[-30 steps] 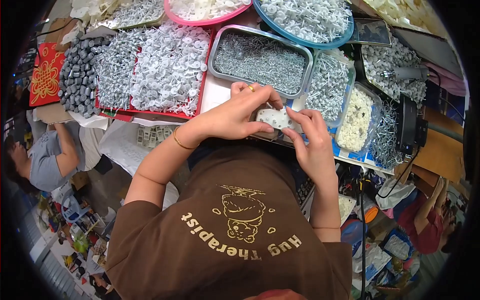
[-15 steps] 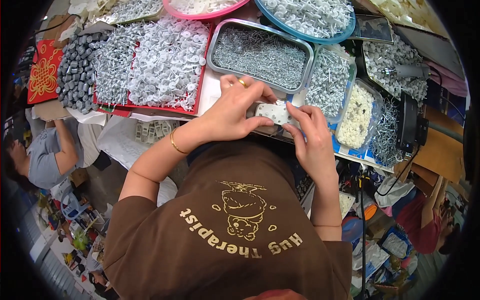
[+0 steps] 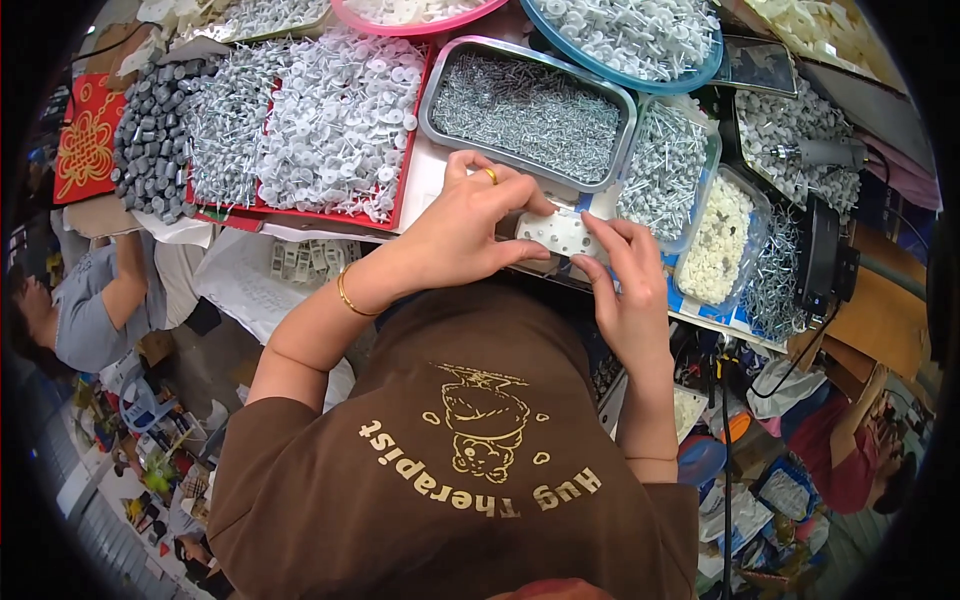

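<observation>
Between my two hands, close to the table's near edge, is a small white plastic block [image 3: 556,232] with several round holes or metal dots on its upper face. My left hand [image 3: 472,222] grips its left end between thumb and fingers. At the other end, my right hand [image 3: 630,278] pinches the block with thumb and forefinger. Just beyond my hands stands a metal tray [image 3: 428,112] full of small screws. Fingers cover both ends of the block.
A red tray [image 3: 408,178] of white disc-headed pieces and pins is at left, beside dark grey cylinders [image 3: 150,140]. To the right are clear tubs of long screws [image 3: 662,170] and cream pieces [image 3: 718,240], and a black device [image 3: 822,255]. Pink [image 3: 425,28] and blue [image 3: 640,82] basins stand behind.
The block and the fingers around it have shifted slightly to the right. Both hands keep their hold on it, and the surrounding trays appear a little displaced in view.
</observation>
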`<move>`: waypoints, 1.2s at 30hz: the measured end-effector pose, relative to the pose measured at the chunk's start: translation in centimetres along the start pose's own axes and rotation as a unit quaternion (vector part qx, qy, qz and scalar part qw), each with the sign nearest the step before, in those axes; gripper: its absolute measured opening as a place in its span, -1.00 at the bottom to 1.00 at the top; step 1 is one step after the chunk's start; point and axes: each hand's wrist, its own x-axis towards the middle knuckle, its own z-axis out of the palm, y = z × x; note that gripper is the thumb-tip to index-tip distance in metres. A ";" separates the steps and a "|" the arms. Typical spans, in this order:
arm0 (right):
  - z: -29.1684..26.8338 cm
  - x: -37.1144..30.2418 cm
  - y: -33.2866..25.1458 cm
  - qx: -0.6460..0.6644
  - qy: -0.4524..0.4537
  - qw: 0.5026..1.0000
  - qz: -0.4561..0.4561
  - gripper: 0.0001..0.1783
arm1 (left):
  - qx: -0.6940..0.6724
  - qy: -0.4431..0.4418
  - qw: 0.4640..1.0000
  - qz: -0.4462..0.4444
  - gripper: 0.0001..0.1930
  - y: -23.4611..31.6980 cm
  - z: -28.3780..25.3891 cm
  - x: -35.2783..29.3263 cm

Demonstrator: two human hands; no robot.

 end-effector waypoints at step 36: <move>0.5 -1.0 -0.7 -0.016 0.075 0.997 0.027 -0.63 | 0.148 0.114 0.979 0.087 -0.50 0.1 2.5 -2.4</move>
